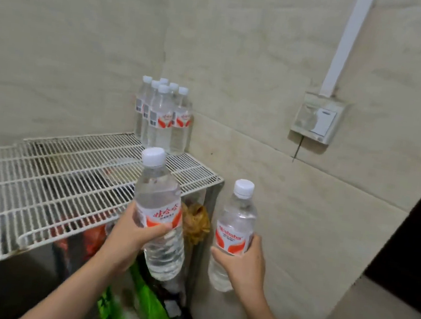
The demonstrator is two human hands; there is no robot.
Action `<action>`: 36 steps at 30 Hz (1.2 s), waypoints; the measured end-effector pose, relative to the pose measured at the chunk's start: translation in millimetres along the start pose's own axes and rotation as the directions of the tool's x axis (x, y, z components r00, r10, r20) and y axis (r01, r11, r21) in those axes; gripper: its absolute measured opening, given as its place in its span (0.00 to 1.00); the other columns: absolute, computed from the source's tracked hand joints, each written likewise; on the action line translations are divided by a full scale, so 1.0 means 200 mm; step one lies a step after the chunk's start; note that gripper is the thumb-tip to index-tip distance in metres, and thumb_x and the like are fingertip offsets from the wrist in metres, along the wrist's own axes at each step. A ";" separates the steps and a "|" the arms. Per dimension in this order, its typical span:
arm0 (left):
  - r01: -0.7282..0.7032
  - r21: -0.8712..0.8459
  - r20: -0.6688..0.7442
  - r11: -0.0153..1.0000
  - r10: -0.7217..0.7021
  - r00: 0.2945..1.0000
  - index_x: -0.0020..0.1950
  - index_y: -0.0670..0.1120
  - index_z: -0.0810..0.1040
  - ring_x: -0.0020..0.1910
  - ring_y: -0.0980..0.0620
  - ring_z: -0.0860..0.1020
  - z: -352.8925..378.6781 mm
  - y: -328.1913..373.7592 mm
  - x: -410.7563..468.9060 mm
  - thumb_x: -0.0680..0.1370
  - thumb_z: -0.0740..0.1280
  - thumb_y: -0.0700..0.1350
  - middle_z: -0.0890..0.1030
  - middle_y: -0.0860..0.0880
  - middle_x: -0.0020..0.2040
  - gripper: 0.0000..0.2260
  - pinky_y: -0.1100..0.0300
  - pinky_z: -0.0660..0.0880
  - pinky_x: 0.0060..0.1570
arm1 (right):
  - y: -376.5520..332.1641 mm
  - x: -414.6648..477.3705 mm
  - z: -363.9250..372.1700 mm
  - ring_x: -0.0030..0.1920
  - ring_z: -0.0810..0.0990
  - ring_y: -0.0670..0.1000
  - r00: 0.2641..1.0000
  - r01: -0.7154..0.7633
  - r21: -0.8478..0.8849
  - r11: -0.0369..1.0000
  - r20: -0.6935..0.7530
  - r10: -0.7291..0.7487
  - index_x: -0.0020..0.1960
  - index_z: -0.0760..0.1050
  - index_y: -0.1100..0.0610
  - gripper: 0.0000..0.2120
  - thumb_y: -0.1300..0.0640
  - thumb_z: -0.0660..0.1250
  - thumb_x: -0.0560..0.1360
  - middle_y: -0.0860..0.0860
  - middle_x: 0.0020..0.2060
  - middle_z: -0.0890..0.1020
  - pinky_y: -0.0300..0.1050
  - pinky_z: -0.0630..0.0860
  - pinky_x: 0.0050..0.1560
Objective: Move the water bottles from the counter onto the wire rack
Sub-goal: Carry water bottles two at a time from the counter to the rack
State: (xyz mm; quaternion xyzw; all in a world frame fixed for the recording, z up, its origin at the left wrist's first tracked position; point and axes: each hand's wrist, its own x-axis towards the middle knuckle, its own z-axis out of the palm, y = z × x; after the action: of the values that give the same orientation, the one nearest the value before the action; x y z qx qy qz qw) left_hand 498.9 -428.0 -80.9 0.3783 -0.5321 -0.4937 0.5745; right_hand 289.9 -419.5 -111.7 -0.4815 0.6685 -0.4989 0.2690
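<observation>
My left hand (131, 237) grips a clear water bottle (158, 195) with a white cap and a red-and-white label, held tilted over the near right edge of the white wire rack (50, 182). In my right hand (241, 264) is a second bottle (233, 231) of the same kind, upright and to the right of the rack, in front of the wall. Several more bottles (161, 119) stand upright in a tight cluster on the rack's far right corner, against the wall corner.
Beige tiled walls close in behind and to the right of the rack. A wall switch box (315, 119) sits high on the right wall. Under the rack lie green packages (138, 307), red items and a brown bundle (196, 224). A dark opening (417, 237) is at far right.
</observation>
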 end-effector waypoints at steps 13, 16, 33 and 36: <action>-0.040 -0.060 -0.336 0.997 0.017 0.942 0.64 0.40 0.69 0.53 0.42 0.80 -0.28 0.20 0.45 0.50 0.80 0.50 0.79 0.38 0.57 0.45 0.55 0.80 0.39 | -0.53 0.71 0.40 0.41 0.78 0.47 0.942 0.266 0.212 0.940 0.150 -0.300 0.50 0.65 0.52 0.29 0.54 0.80 0.57 0.48 0.43 0.77 0.39 0.76 0.41; -0.056 -0.035 -0.403 0.998 0.038 0.914 0.63 0.36 0.68 0.51 0.42 0.79 -0.40 0.23 0.59 0.59 0.72 0.41 0.77 0.36 0.58 0.33 0.55 0.79 0.40 | -0.62 0.79 0.54 0.37 0.73 0.38 0.908 0.308 0.239 0.921 0.213 -0.360 0.49 0.65 0.52 0.28 0.56 0.79 0.59 0.41 0.38 0.73 0.31 0.69 0.35; 0.001 0.173 -0.568 0.985 0.099 0.817 0.53 0.49 0.73 0.49 0.49 0.80 -0.92 0.19 1.09 0.66 0.72 0.35 0.81 0.47 0.49 0.19 0.59 0.76 0.44 | -0.92 1.05 1.69 0.53 0.77 0.56 0.923 0.247 0.078 0.966 0.283 -0.259 0.60 0.66 0.61 0.35 0.45 0.76 0.62 0.56 0.55 0.77 0.48 0.75 0.51; 0.043 0.188 -0.560 0.981 0.071 0.825 0.60 0.45 0.71 0.50 0.48 0.80 -0.94 0.15 1.10 0.64 0.74 0.37 0.81 0.46 0.52 0.26 0.57 0.76 0.47 | -0.93 1.09 1.73 0.58 0.74 0.59 0.926 0.271 0.029 0.962 0.266 -0.269 0.64 0.64 0.64 0.39 0.45 0.75 0.62 0.59 0.59 0.75 0.51 0.73 0.59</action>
State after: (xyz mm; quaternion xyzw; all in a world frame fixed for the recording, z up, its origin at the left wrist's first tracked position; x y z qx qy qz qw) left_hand 676.8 -651.7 -27.3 0.5571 -0.3865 -0.3018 0.6702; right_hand 564.5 -766.5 -37.1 -0.6330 0.5555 -0.4586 0.2835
